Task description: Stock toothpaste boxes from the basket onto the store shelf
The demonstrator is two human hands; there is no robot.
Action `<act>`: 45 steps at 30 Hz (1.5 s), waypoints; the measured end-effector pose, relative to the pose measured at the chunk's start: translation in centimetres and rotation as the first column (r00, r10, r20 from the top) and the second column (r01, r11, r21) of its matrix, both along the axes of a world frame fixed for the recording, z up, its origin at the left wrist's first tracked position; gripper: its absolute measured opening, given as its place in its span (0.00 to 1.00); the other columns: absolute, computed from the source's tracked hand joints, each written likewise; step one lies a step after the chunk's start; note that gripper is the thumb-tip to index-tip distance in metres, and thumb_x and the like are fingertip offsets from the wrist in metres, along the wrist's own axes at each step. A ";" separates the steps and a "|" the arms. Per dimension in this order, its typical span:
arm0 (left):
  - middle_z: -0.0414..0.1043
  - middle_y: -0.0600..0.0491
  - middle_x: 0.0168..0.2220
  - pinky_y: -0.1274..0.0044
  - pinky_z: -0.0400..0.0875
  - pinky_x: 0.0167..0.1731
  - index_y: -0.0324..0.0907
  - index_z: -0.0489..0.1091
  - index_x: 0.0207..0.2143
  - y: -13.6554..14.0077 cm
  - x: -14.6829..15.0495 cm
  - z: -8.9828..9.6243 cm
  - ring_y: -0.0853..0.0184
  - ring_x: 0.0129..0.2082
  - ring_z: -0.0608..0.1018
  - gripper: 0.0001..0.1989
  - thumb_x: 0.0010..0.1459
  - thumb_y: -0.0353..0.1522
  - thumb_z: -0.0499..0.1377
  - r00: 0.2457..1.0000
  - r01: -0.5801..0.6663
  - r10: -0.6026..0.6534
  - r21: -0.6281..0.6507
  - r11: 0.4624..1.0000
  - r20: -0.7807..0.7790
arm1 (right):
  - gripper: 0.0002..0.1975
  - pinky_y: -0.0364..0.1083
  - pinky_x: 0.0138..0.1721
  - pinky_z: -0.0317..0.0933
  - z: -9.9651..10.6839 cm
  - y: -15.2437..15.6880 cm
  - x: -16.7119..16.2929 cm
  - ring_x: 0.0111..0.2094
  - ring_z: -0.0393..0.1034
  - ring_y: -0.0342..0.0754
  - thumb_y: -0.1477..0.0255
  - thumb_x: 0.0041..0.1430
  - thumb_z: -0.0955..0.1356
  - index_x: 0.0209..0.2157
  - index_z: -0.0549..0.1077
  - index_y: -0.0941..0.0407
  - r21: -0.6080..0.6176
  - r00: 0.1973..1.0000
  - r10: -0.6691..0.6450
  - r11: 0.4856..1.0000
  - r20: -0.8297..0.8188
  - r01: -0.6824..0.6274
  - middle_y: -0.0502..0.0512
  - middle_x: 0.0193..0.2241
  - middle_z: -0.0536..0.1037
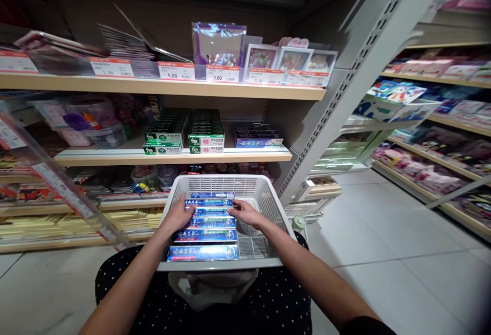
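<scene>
A white plastic basket (264, 262) rests on my lap. Along its left side lies a row of blue toothpaste boxes (207, 235), one behind another, with several in view. My left hand (180, 216) curls round the left ends of the boxes towards the back of the row. At their right ends is my right hand (248, 213), thumb and fingers pinching a toothpaste box (215, 203). That box is between both hands, still inside the basket. The fingers on the far side are partly hidden, so whether they grip more than one box is unclear.
Ahead, a shelf (230, 158) bears stacks of green-and-white boxes (207, 140) and a group of blue boxes (259, 140). Priced packets stand on the shelf above (153, 83). A slanted price-label strip (65, 186) juts in at left; a grey upright post (326, 125) rises at right.
</scene>
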State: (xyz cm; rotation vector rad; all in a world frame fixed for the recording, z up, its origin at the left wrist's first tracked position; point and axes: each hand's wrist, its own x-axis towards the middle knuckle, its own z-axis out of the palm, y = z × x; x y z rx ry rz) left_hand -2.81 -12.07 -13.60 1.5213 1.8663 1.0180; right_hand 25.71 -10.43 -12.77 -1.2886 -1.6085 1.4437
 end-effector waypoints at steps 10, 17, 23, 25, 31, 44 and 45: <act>0.70 0.42 0.56 0.66 0.65 0.55 0.43 0.60 0.60 -0.7 -0.1 0.8 0.53 0.57 0.70 0.34 0.50 0.35 0.63 0.991 0.095 -0.097 -0.023 0.995 -0.093 | 0.19 0.55 0.47 0.68 -0.2 1.0 0.6 0.44 0.75 0.56 0.62 0.51 0.73 0.44 0.78 0.55 0.082 0.991 -0.116 0.989 -0.062 0.121 0.59 0.41 0.81; 0.78 0.48 0.37 0.69 0.73 0.42 0.42 0.67 0.41 0.1 0.2 0.9 0.58 0.41 0.79 0.21 0.45 0.40 0.65 0.969 -0.010 0.003 0.027 1.000 0.248 | 0.20 0.52 0.50 0.65 -0.6 1.6 1.2 0.48 0.72 0.53 0.58 0.54 0.69 0.45 0.76 0.55 0.120 0.978 -0.209 0.970 -0.022 0.210 0.58 0.46 0.78; 0.76 0.51 0.32 0.70 0.75 0.38 0.44 0.64 0.35 0.1 0.5 1.4 0.61 0.37 0.80 0.20 0.44 0.43 0.66 0.923 -0.033 0.020 0.029 0.999 0.385 | 0.21 0.52 0.50 0.63 0.2 1.2 0.8 0.47 0.72 0.54 0.55 0.54 0.68 0.42 0.77 0.56 0.142 0.979 -0.204 0.969 0.006 0.201 0.57 0.44 0.79; 0.76 0.52 0.32 0.71 0.74 0.37 0.44 0.64 0.36 0.1 0.6 1.6 0.62 0.36 0.80 0.21 0.44 0.44 0.66 0.918 -0.028 0.012 0.035 0.999 0.396 | 0.21 0.51 0.48 0.64 0.3 1.2 0.8 0.45 0.72 0.54 0.55 0.54 0.68 0.40 0.78 0.56 0.146 0.978 -0.209 0.968 0.009 0.205 0.57 0.41 0.80; 0.74 0.53 0.33 0.73 0.74 0.36 0.44 0.64 0.36 0.2 0.5 1.4 0.64 0.35 0.79 0.24 0.44 0.49 0.65 0.923 0.023 -0.043 0.056 0.998 0.382 | 0.21 0.51 0.46 0.66 -0.8 1.7 0.9 0.44 0.73 0.54 0.56 0.54 0.69 0.41 0.78 0.57 0.114 0.968 -0.247 0.961 -0.055 0.252 0.58 0.40 0.80; 0.76 0.50 0.35 0.72 0.72 0.38 0.42 0.68 0.38 -0.3 0.4 1.8 0.62 0.36 0.78 0.26 0.48 0.54 0.60 0.939 0.060 -0.074 0.053 0.997 0.337 | 0.29 0.53 0.54 0.64 -1.2 1.7 0.8 0.51 0.71 0.55 0.59 0.52 0.72 0.53 0.71 0.58 0.040 0.964 -0.250 0.966 -0.089 0.254 0.62 0.52 0.75; 0.76 0.50 0.35 0.72 0.72 0.39 0.42 0.68 0.38 -0.3 0.4 1.9 0.62 0.37 0.78 0.26 0.49 0.54 0.59 0.940 0.063 -0.080 0.062 0.996 0.330 | 0.28 0.52 0.54 0.64 -1.2 1.7 0.7 0.51 0.71 0.54 0.60 0.53 0.72 0.52 0.72 0.58 0.043 0.964 -0.255 0.965 -0.079 0.259 0.62 0.52 0.75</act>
